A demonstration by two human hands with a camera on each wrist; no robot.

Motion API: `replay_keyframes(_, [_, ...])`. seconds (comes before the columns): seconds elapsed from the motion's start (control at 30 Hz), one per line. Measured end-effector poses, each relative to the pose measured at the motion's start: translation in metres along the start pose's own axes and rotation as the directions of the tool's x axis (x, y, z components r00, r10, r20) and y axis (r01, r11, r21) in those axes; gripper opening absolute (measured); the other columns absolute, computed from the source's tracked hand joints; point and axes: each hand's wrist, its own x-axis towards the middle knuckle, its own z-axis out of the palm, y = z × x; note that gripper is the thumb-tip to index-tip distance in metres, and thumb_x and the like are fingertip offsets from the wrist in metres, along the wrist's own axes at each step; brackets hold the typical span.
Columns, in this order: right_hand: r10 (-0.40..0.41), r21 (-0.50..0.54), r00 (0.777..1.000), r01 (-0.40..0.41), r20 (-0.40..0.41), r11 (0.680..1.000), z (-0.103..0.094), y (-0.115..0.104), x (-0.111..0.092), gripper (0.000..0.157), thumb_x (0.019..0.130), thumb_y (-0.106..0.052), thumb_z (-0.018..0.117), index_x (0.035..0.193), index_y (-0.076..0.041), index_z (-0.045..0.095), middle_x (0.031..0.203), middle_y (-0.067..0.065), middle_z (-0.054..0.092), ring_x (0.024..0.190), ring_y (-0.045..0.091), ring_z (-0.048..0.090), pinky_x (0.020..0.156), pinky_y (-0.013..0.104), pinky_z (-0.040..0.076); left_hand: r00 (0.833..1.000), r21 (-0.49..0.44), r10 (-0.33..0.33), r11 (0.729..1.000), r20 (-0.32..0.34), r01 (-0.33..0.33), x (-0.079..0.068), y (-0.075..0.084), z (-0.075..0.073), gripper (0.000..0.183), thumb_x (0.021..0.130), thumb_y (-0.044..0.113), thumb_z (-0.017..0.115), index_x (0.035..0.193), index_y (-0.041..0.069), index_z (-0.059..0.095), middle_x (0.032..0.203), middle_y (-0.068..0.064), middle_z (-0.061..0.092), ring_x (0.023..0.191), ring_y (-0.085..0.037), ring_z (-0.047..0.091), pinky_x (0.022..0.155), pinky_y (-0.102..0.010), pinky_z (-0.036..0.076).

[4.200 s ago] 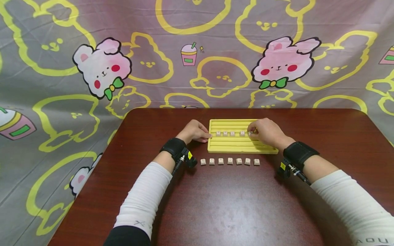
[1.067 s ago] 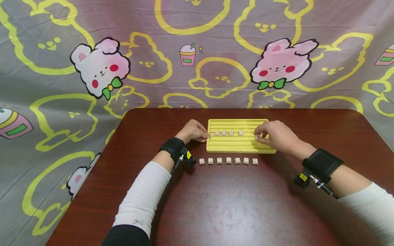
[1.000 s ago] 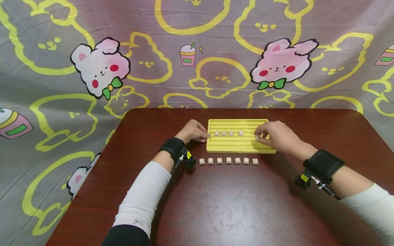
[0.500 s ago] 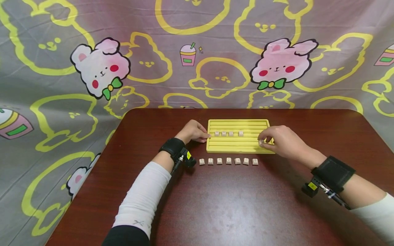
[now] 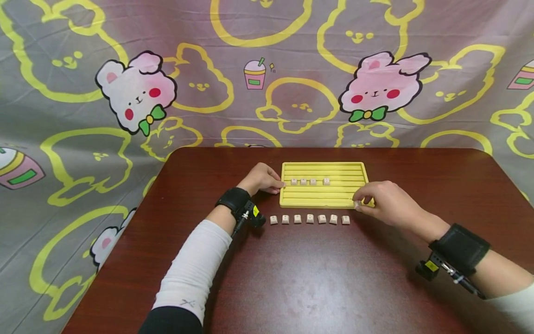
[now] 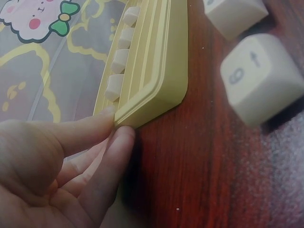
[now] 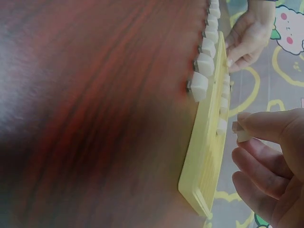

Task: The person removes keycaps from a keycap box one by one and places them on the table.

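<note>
A yellow ridged tray point(image 5: 317, 195) lies on the table, its left edge pinched between the thumb and finger of my left hand point(image 5: 262, 179). Several pale keycaps point(image 5: 303, 181) sit in one groove of it, three close together and one a little apart to the right. Over the tray's front right corner is my right hand point(image 5: 388, 203), pinching a single keycap point(image 7: 243, 136) between thumb and finger. In the right wrist view this keycap is held clear of the tray, its underside partly showing. The marking on it cannot be read.
In front of the tray, several loose keycaps point(image 5: 310, 219) stand in a row on the dark wooden table point(image 5: 317, 278). The nearest one point(image 6: 259, 78) in the left wrist view bears a 9 and an arrow. A patterned cloth point(image 5: 292, 125) hangs behind the table.
My right hand has lifted a keycap from the right end of the tray's row and carried it rightward and toward me. My left hand has stayed at the tray's edge.
</note>
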Motion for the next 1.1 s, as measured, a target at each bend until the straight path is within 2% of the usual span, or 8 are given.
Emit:
replay_keyframes(0.73, [-0.015,0.009,1.000,0.015,0.000,1.000,0.011,0.000,-0.012,0.010,0.083,-0.015,0.081,0.091,-0.018,0.075,0.084,-0.010,0.071,0.078,0.007,0.064,0.069,0.031,0.057,1.000,-0.011,0.003,1.000,0.006,-0.003,0.000,0.000,0.000,0.024,0.085,0.003,0.077,0.104,-0.009,0.069,0.070,-0.006,0.065,0.056,-0.010,0.065,0.062,-0.024,0.063])
replay_keyframes(1.1, [-0.005,0.035,1.000,0.005,0.023,0.999,0.017,0.003,-0.015,0.012,0.082,-0.015,0.081,0.091,-0.020,0.075,0.083,-0.012,0.070,0.075,0.001,0.062,0.066,0.026,0.056,1.000,-0.001,0.005,1.000,0.005,-0.005,-0.001,0.000,0.000,0.025,0.085,0.004,0.077,0.105,-0.008,0.068,0.076,-0.008,0.065,0.058,-0.011,0.066,0.063,-0.025,0.063])
